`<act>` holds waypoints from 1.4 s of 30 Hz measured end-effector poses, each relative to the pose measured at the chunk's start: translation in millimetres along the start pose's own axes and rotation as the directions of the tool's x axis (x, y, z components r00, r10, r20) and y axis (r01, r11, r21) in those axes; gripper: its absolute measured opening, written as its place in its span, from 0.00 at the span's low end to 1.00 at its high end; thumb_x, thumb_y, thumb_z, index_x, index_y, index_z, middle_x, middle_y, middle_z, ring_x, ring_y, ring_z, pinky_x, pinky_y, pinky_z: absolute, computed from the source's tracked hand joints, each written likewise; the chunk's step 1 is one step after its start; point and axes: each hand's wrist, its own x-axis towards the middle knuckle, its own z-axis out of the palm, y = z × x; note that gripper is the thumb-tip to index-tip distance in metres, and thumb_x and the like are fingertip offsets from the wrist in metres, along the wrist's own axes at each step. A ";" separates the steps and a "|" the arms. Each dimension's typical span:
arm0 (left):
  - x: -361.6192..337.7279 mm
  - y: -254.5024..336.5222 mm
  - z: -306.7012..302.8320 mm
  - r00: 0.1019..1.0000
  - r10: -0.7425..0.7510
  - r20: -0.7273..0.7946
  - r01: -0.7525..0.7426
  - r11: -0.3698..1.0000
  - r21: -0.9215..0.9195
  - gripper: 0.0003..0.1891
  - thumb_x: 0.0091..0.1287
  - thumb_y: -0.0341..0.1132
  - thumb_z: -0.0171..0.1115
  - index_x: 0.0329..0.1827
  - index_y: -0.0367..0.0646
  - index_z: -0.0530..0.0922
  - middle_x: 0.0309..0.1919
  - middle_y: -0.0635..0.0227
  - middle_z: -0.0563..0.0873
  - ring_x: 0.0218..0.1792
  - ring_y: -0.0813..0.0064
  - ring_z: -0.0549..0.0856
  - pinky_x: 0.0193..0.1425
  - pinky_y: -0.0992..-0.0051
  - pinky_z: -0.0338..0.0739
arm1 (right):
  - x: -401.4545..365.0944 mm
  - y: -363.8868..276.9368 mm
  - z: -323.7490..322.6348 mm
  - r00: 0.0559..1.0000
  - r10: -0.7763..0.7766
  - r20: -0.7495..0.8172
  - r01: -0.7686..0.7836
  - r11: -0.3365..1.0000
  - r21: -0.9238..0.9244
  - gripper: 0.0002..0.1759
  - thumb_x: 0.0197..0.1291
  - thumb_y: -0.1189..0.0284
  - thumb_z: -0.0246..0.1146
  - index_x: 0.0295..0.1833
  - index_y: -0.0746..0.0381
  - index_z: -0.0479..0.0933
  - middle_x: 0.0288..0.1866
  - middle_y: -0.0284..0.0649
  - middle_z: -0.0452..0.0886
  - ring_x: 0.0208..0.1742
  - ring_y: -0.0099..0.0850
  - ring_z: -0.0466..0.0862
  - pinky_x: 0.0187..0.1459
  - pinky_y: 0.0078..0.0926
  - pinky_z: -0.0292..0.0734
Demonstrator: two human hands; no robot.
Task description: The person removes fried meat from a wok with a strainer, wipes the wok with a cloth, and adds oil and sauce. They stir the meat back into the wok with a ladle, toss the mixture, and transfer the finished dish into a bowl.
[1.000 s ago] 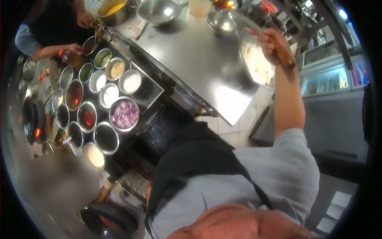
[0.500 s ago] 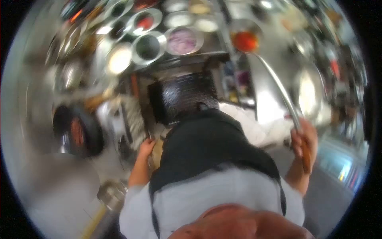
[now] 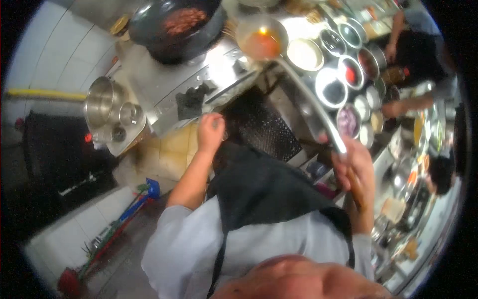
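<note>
**R hand [image 3: 356,164] on ladle [image 3: 322,113], liquid [image 3: 261,46] in it**

I've got R fingers wrapped round the wood grip; ladle's bowl is well out ahead, up-L of the fist, near the wok [image 3: 147,37]. L hand [image 3: 211,130] curled by the counter [image 3: 162,122]; can't tell if it's pinching anything. Wok: red-brown food [image 3: 184,21]. Tubs to R: cream stuff [image 3: 304,54], red stuff [image 3: 351,74], purple chunks [image 3: 348,121].

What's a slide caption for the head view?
Right hand holding a ladle of orange-red liquid near a dark wok of food.
</note>
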 end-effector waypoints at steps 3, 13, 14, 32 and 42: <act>27.7 -32.0 -39.6 0.948 0.213 -0.235 -0.086 0.886 0.456 0.12 0.63 0.38 0.62 0.45 0.39 0.80 0.47 0.56 0.82 0.49 0.54 0.80 0.54 0.63 0.74 | 97.7 -33.2 23.3 0.974 -0.008 0.225 0.029 0.996 -0.089 0.26 0.55 0.72 0.57 0.60 0.72 0.71 0.19 0.35 0.71 0.08 0.22 0.67 0.10 0.17 0.62; 98.7 -59.2 -84.4 0.825 -0.471 -0.312 0.526 0.842 0.121 0.33 0.55 0.48 0.69 0.57 0.32 0.74 0.57 0.44 0.77 0.60 0.48 0.75 0.64 0.60 0.70 | 314.3 -77.7 123.3 0.943 -0.241 0.231 0.292 0.262 -0.920 0.31 0.53 0.69 0.61 0.65 0.62 0.70 0.34 0.53 0.82 0.36 0.43 0.83 0.43 0.37 0.78; 99.8 -60.0 -82.7 0.821 -0.498 -0.280 0.550 0.820 0.156 0.34 0.54 0.49 0.70 0.57 0.31 0.74 0.56 0.44 0.78 0.59 0.48 0.76 0.63 0.59 0.71 | 320.3 -80.2 127.0 0.963 -0.194 0.186 0.235 0.270 -0.934 0.31 0.52 0.70 0.60 0.65 0.58 0.70 0.39 0.59 0.82 0.41 0.51 0.83 0.48 0.41 0.76; 56.8 76.5 -70.7 0.771 -0.612 0.178 0.061 -0.207 -0.976 0.31 0.61 0.38 0.67 0.65 0.35 0.68 0.56 0.55 0.79 0.55 0.60 0.80 0.62 0.65 0.74 | 440.7 -92.3 103.3 0.857 -0.135 0.498 0.467 -0.210 -0.859 0.39 0.55 0.72 0.60 0.74 0.54 0.56 0.33 0.53 0.83 0.36 0.52 0.83 0.40 0.49 0.78; 78.3 61.0 -103.4 0.847 -0.495 0.193 0.251 0.052 -0.967 0.33 0.54 0.32 0.67 0.64 0.34 0.69 0.56 0.55 0.80 0.57 0.58 0.80 0.64 0.61 0.73 | 346.9 -89.5 16.1 0.892 0.220 0.394 0.172 0.641 -0.748 0.09 0.56 0.76 0.57 0.36 0.69 0.81 0.23 0.44 0.79 0.21 0.34 0.76 0.25 0.29 0.70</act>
